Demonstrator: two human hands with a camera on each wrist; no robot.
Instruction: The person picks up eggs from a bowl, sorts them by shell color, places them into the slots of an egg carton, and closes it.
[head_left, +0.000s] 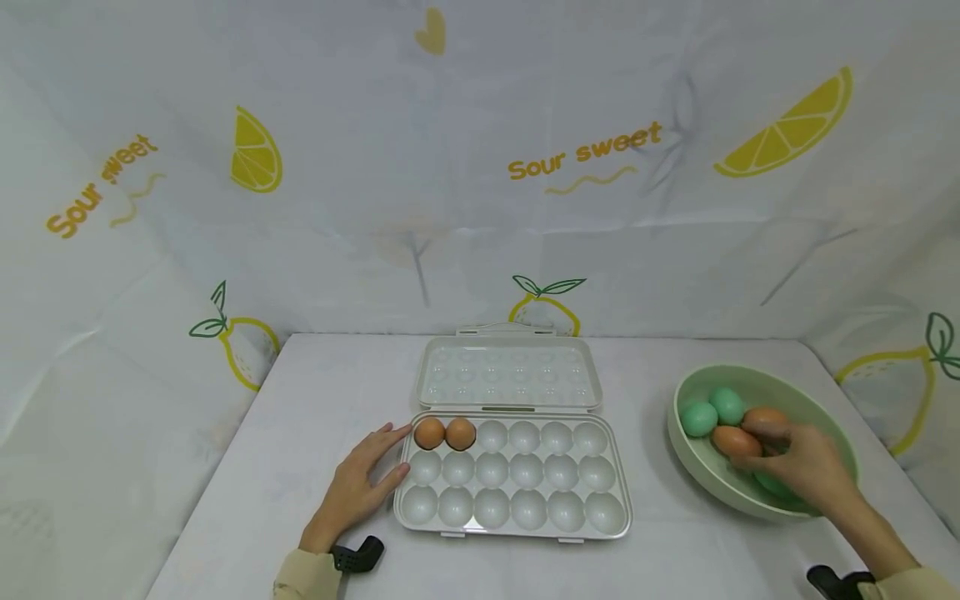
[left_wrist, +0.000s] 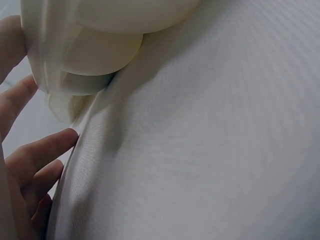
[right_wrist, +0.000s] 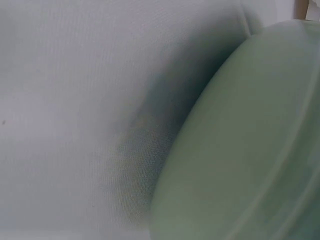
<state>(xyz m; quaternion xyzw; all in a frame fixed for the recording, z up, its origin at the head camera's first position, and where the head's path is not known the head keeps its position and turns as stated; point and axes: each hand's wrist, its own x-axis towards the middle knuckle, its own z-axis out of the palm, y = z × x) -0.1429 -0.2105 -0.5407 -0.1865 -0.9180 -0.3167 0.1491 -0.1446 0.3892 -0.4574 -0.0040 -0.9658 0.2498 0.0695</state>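
My left hand lies at the left edge of an egg tray, fingers extended. Its fingertips and thumb touch the tray's rim, seen from below in the left wrist view as a pale plastic wall. Two brown eggs, one in the corner and one beside it, sit in the back row's left cups. Over at the right, my right hand reaches into a light green bowl. Its thumb and fingers pinch a brown egg there. The right wrist view shows only the bowl's outside, not the hand.
Two green eggs, a nearer one and a farther one, lie in the bowl with another brown egg. Under the right hand a green egg is partly hidden. The tray's clear lid lies folded back. A lemon-print cloth hangs behind.
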